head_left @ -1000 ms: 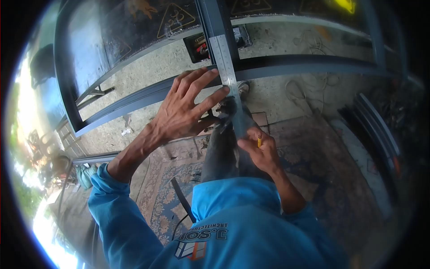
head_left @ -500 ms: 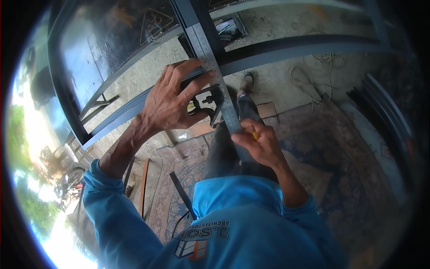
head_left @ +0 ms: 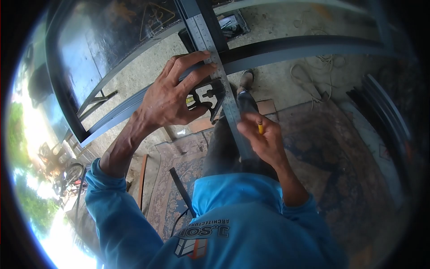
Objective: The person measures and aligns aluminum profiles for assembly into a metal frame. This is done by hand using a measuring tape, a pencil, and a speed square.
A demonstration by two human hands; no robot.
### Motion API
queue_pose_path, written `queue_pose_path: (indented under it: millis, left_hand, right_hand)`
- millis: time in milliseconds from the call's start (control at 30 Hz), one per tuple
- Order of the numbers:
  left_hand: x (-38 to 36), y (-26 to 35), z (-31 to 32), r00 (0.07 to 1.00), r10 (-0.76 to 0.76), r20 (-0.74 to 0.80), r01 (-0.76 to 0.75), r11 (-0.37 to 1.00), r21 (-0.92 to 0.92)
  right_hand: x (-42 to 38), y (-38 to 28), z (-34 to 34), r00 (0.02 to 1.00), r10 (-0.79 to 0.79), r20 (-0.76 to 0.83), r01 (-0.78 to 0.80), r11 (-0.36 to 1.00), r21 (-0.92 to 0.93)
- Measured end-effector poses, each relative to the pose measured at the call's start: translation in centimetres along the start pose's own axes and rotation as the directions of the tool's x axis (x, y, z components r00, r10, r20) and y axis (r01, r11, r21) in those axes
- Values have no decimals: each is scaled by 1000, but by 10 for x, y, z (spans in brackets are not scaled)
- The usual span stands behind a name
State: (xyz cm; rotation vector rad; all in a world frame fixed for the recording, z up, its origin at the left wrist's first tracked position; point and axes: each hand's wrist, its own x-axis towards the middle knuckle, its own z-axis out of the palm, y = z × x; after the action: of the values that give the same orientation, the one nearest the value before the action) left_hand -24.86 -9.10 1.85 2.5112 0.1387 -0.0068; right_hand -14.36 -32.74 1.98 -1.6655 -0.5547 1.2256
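Observation:
A combination square [head_left: 231,111] lies with its long steel blade along a dark grey metal bar of the frame [head_left: 190,9]. Its black head [head_left: 216,93] sits against the frame near the crossing of the bars. My left hand [head_left: 172,92] grips the square, two fingertips pressed on the blade and the thumb beside the head. In my right hand [head_left: 264,136] is a yellow pencil [head_left: 260,127], held in closed fingers just right of the blade. Most of the pencil is hidden by the hand.
Crossbars of the frame extend right [head_left: 304,50] and left [head_left: 121,110]. Below are a patterned rug [head_left: 313,148], a tool tray [head_left: 233,24], loose cord [head_left: 304,76] and stacked dark profiles [head_left: 380,116] at right. A dark bar [head_left: 181,190] stands near my waist.
My right hand has shifted slightly up and right, its thumb coming away from the blade and the pencil turning more upright. The left fingertips have edged up the blade.

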Motion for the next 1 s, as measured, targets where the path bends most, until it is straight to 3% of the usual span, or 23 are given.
queue_pose_path:
  millis: [67, 100, 133, 200, 300, 367, 567, 733, 1000]
  left_hand:
    - [0, 0, 0, 1000, -15, 8, 15, 1000, -20]
    - [0, 0, -1, 1000, -6, 1, 6, 1000, -10]
    - [0, 0, -1, 1000, 2, -6, -2, 1000, 0]
    - [-1, 1, -1, 1000, 5, -4, -4, 1000, 13]
    - [1, 0, 0, 1000, 24, -18, -23, 999, 45]
    - [2, 0, -1, 999, 32, -31, -30, 997, 70]
    - [0, 1, 0, 998, 28, -49, -23, 995, 102]
    - [-2, -1, 4, 998, 14, -63, -15, 1000, -5]
    - [-1, 0, 2, 997, 29, -72, -25, 998, 53]
  right_hand:
    - [-1, -18, -6, 934, 283, -217, -246, 952, 182]
    - [1, -12, -13, 934, 284, -215, -247, 951, 183]
    - [6, -3, -25, 953, -18, -303, 48, 995, 90]
    - [9, -1, -34, 879, -314, -357, 328, 944, -25]
    - [19, -29, -40, 887, -251, -388, 323, 937, 131]
    - [42, -44, -25, 766, -602, -226, 501, 779, -377]
    - [54, -30, 4, 749, -626, -218, 542, 768, -341]
    - [51, -28, 2, 735, -639, -225, 550, 757, -353]
    - [56, -26, -1, 723, -658, -210, 579, 743, -337]
